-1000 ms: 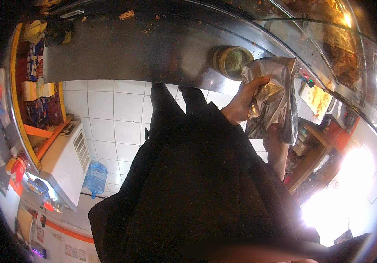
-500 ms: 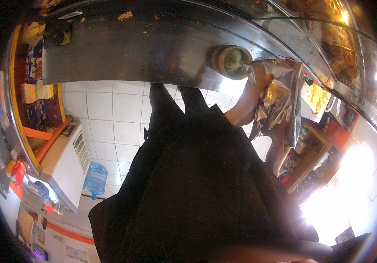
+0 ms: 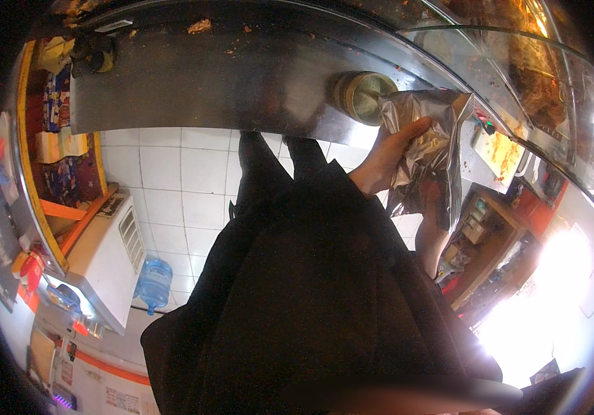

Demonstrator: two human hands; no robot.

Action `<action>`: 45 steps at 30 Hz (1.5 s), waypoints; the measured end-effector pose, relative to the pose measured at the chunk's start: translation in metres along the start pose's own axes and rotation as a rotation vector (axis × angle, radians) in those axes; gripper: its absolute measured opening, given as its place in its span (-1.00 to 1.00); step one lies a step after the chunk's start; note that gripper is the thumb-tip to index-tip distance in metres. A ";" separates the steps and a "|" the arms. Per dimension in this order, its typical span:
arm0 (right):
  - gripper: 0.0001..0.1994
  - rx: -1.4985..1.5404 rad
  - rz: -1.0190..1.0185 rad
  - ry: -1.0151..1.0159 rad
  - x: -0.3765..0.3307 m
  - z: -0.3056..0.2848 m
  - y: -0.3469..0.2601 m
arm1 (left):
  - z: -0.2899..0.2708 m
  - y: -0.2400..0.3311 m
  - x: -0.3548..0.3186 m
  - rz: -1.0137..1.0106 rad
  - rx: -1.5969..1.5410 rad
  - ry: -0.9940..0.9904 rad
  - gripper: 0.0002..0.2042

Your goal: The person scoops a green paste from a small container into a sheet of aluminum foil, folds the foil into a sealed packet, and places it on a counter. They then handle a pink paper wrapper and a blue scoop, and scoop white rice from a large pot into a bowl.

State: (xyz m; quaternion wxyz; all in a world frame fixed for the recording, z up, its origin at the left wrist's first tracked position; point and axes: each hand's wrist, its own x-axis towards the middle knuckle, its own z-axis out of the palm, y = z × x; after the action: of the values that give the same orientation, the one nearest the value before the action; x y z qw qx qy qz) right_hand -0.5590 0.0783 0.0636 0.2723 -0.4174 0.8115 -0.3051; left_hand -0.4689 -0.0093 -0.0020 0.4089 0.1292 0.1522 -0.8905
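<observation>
Grey metal worktop (image 3: 228, 90) spans the area ahead of a white-tiled floor (image 3: 162, 200), and near its right end the left hand (image 3: 387, 155) has its grip closed on the left side of a silver bag (image 3: 451, 131), thumb laid across the front, while the right hand (image 3: 434, 197) is at the lower part (its fingers are too obscured to tell how far they close). Lengthwise, the bag runs from beside the worktop back toward the dark clothing (image 3: 297, 277), its upper left corner just beside a round container (image 3: 366, 97), which the left hand is nearer to.
</observation>
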 end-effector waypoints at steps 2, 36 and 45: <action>-0.78 -0.001 0.044 0.031 -0.003 0.001 -0.003 | 0.000 -0.001 0.002 0.009 -0.026 -0.031 -0.70; -0.57 0.356 0.200 -0.187 -0.010 -0.010 0.001 | 0.013 -0.011 0.001 0.104 0.034 0.112 -0.60; -0.61 -0.159 -0.080 -0.101 0.001 -0.014 -0.024 | 0.017 -0.028 0.000 0.237 0.183 0.129 -0.69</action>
State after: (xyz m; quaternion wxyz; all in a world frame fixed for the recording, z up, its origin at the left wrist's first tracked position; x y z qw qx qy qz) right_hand -0.5572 0.0700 0.0902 0.2664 -0.4844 0.8012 -0.2289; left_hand -0.4919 0.0016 0.0178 0.4868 0.2399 0.0800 -0.8361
